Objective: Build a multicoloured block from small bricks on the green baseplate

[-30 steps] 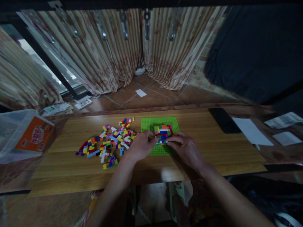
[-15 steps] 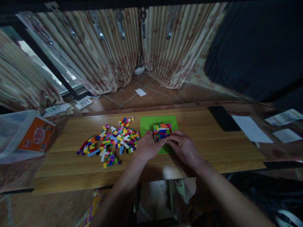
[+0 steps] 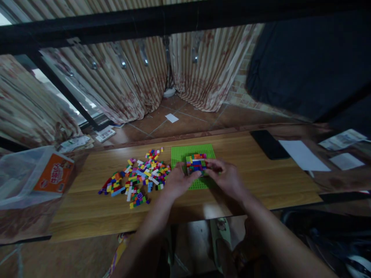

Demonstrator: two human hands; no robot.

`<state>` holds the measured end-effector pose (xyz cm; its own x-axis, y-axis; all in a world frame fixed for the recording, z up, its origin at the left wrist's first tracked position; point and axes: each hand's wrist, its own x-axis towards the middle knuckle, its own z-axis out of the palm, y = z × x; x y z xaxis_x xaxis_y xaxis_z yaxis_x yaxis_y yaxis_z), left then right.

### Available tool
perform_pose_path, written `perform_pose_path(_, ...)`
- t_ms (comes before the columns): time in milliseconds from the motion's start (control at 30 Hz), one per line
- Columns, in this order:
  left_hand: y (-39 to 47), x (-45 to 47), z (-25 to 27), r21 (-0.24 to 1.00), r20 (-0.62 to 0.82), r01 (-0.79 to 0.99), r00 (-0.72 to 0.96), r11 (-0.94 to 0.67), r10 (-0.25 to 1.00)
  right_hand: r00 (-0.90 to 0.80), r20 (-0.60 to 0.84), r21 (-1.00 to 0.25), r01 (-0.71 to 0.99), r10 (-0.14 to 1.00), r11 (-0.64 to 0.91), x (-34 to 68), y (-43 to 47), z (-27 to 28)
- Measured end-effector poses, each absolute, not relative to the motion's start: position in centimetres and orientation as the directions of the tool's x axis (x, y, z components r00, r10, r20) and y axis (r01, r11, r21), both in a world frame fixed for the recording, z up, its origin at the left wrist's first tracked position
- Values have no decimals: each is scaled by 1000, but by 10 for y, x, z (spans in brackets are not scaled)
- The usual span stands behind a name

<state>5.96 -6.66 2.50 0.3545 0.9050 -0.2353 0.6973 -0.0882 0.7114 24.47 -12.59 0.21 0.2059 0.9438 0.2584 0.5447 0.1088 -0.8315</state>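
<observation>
block build partly up on the green plate, many bricks loose

loose bricks [image 3: 138, 179] lie in a pile at left on the desk [image 3: 87, 208]; left hand [image 3: 177, 181] and right hand [image 3: 227, 178] each have their grip closed on the small block [image 3: 196, 163], mid-desk on the plate [image 3: 181, 153].

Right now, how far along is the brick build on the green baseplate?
Done: a small multicoloured brick block stands several layers high on the green baseplate. In hand: the left hand and right hand both press at its near edge. Left: a large pile of loose bricks lies beside the plate.
</observation>
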Motion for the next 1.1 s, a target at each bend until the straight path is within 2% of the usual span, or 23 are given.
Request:
perform_pose_path(100, -56, 47, 27, 765, -220, 640, 369, -76, 903, 437, 205, -922, 387, 876, 23, 262, -118, -3)
perform_pose_path(167, -50, 43, 28, 761, -201, 644, 342, -73, 918, 500, 120, -943, 328, 858, -60, 269, -112, -10)
perform_pose_path(300, -50, 48, 26, 723, -197, 684, 345, -102, 918, 413, -14, -911, 370, 911, -182, 263, -105, -20)
perform_pose_path(500, -63, 64, 23, 682, -243, 717, 408, -144, 880, 341, 75, -835, 535, 937, -128, 244, -106, -18)
perform_pose_path(733, -87, 75, 10, 797, -327, 602, 499, -50, 802, 380, 60, -801, 569, 923, -183, 261, -103, -14)
perform_pose_path(867, -107, 86, -1, 887, -291, 460, 623, -40, 726, 376, 78, -808, 566, 923, -163, 269, -101, -10)
perform_pose_path(967, -114, 90, 0, 907, -273, 420, 660, -42, 700, 386, 61, -813, 555, 920, -178, 271, -98, -6)
perform_pose_path(1033, -110, 88, 6, 881, -262, 464, 640, -92, 722, 401, 46, -821, 537, 915, -194, 272, -97, -2)
perform_pose_path(1100, -99, 83, 15, 823, -232, 551, 544, -135, 806, 420, 41, -809, 546, 907, -216, 275, -97, 1)
